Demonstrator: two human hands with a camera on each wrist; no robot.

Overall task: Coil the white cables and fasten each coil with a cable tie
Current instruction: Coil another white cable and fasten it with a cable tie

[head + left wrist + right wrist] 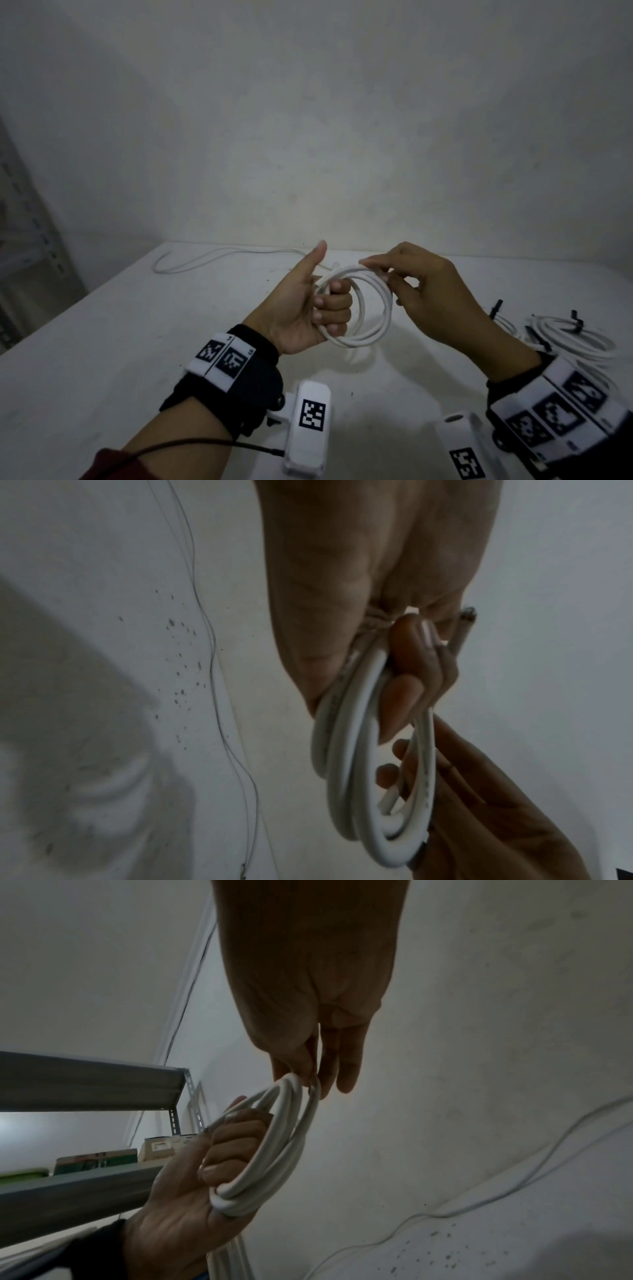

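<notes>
A white cable coil [373,308] of several loops is held upright above the white table [137,342]. My left hand [308,308] grips the coil's left side, fingers curled through the loops and thumb raised. My right hand [421,291] pinches the top of the coil between thumb and fingertips. The coil [363,791] fills the left wrist view, one cut cable end [466,620] sticking out past my fingers. In the right wrist view the coil [274,1150] runs between both hands. A loose white cable [191,263] lies at the table's far left.
Finished white coils [575,339] fastened with black cable ties [577,322] lie at the right edge of the table. A grey metal shelf [85,1085] with boxes stands to the left. A pale wall rises behind the table.
</notes>
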